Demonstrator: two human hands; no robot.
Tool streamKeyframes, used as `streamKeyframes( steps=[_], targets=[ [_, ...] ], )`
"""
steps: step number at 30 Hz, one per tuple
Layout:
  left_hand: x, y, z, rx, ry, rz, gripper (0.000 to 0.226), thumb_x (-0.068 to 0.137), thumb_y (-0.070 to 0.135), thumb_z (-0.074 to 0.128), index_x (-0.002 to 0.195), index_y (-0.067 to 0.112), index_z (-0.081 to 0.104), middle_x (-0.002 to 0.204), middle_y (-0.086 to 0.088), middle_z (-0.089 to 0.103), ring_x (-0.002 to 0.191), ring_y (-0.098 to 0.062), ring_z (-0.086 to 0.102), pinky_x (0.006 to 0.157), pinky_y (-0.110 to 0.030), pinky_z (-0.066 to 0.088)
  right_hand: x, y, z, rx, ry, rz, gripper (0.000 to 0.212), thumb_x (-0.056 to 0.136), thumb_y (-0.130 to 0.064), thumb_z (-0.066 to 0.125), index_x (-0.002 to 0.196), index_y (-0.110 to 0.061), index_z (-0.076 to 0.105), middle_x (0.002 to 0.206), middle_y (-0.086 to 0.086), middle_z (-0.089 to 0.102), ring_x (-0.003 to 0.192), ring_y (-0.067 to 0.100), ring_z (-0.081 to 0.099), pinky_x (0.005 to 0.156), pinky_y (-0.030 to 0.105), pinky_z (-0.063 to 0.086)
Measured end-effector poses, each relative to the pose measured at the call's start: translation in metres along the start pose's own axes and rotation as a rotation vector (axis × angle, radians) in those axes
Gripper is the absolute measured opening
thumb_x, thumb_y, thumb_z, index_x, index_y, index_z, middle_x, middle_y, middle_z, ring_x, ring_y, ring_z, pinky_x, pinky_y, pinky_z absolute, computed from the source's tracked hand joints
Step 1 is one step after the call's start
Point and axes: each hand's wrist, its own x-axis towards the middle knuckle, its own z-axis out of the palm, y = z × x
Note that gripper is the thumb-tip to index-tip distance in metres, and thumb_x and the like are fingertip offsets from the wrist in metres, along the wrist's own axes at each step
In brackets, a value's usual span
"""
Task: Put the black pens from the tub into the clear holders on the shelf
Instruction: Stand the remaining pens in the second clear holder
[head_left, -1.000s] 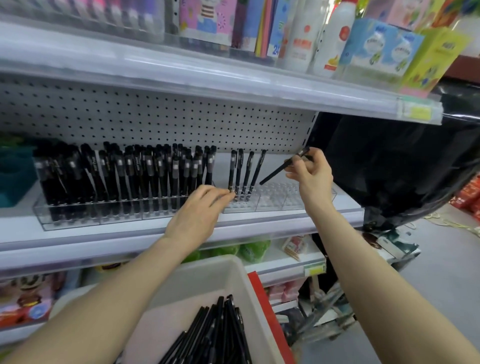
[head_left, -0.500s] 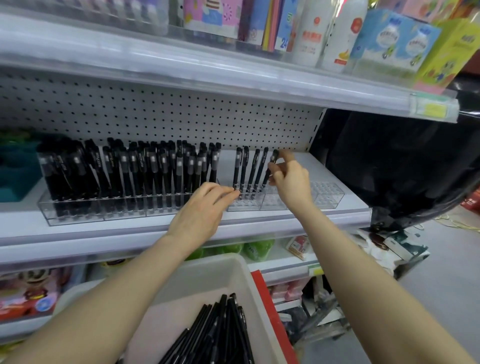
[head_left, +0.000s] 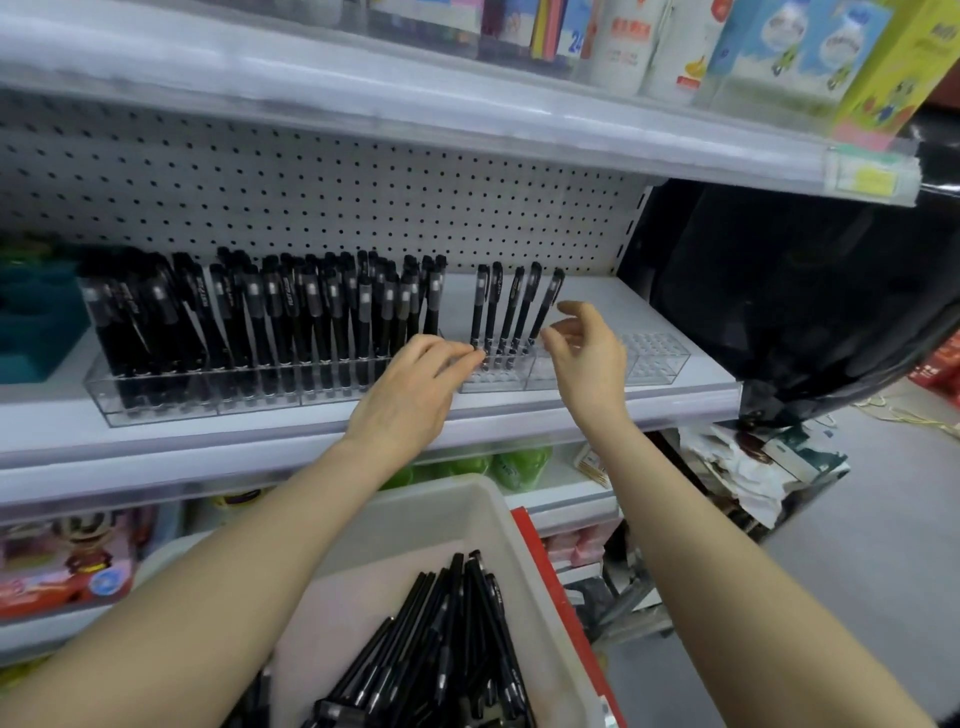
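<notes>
Left grip (head_left: 415, 395) released: fingers straight, reaching forward, tips on the top of a clear holder (head_left: 493, 376) on the shelf (head_left: 685, 400), just beside the foot of the leftmost of five pens (head_left: 511, 306). Nothing held.

Right grip (head_left: 589, 358) also released: fingers loosely curled, thumb and forefinger apart, holding nothing. Just beside the rightmost of the five pens; touching or not, cannot tell.

Five pens standing in the holder's back holes, caps up, all leaning a little right. Between the two grips.

To the left on the same shelf, full holders (head_left: 249, 384) packed with black pens standing close together. To the right of the right grip, an end holder (head_left: 657, 358) with its rows of holes showing.

Below, near the bottom edge, a pale tub (head_left: 467, 512) between the forearms, with loose pens (head_left: 447, 654) lying in a heap, mostly pointing toward the shelf.

Behind the holders, white pegboard (head_left: 311, 197). At far left on the shelf, a teal bin (head_left: 36, 332).
</notes>
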Motion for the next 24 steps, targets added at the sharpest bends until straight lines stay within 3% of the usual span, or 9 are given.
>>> streamKeyframes(
  steps=[3,6,9,16,20,24],
  targets=[
    [0.001,0.000,0.000,-0.001,0.003,0.000,0.058,0.081,-0.009,0.067,0.136,0.005,0.056,0.127,-0.010,0.060,0.115,-0.027,0.042,0.098,-0.040,0.048,-0.036,-0.007,0.000,0.004,0.024,-0.067,0.015,0.094,-0.017,0.061,0.109,-0.017,0.063,0.089,-0.008,0.066,0.082,0.006,0.061,0.076,0.019,0.050],
    [0.000,0.000,0.000,-0.010,0.001,0.005,0.056,0.082,-0.010,0.063,0.136,0.004,0.055,0.127,-0.011,0.059,0.116,-0.028,0.042,0.099,-0.040,0.046,-0.082,-0.008,0.012,-0.090,-0.120,-0.192,0.008,0.091,-0.015,0.063,0.095,-0.016,0.069,0.086,-0.007,0.070,0.077,0.008,0.062,0.074,0.019,0.049],
    [0.000,-0.001,0.000,-0.015,-0.019,0.000,0.058,0.083,-0.010,0.060,0.138,0.004,0.054,0.129,-0.011,0.059,0.117,-0.029,0.042,0.104,-0.039,0.041,-0.125,-0.004,0.028,-0.175,-0.353,-0.276,0.009,0.088,-0.012,0.064,0.092,-0.016,0.071,0.087,-0.004,0.072,0.078,0.014,0.065,0.074,0.028,0.050],
    [0.000,0.002,-0.004,-0.027,-0.044,-0.030,0.058,0.086,-0.009,0.059,0.141,0.006,0.051,0.132,-0.009,0.057,0.122,-0.027,0.040,0.106,-0.036,0.038,-0.187,0.018,0.065,-0.368,-1.017,-0.293,0.018,0.083,-0.008,0.064,0.097,-0.015,0.072,0.103,0.005,0.071,0.099,0.026,0.063,0.089,0.034,0.049],
    [0.000,0.003,-0.005,-0.036,-0.061,-0.040,0.060,0.086,-0.009,0.059,0.143,0.007,0.049,0.134,-0.007,0.055,0.124,-0.026,0.040,0.107,-0.035,0.038,-0.197,0.023,0.074,-0.440,-1.080,-0.422,0.026,0.081,-0.006,0.069,0.107,-0.013,0.071,0.113,0.007,0.066,0.107,0.027,0.055,0.094,0.033,0.042],
    [0.000,0.003,-0.006,-0.043,-0.069,-0.043,0.060,0.086,-0.009,0.059,0.143,0.008,0.049,0.134,-0.007,0.055,0.124,-0.026,0.040,0.107,-0.034,0.037,-0.194,0.025,0.079,-0.521,-1.100,-0.478,0.028,0.082,-0.005,0.069,0.108,-0.011,0.069,0.114,0.011,0.058,0.106,0.030,0.050,0.088,0.037,0.042]
  ],
)
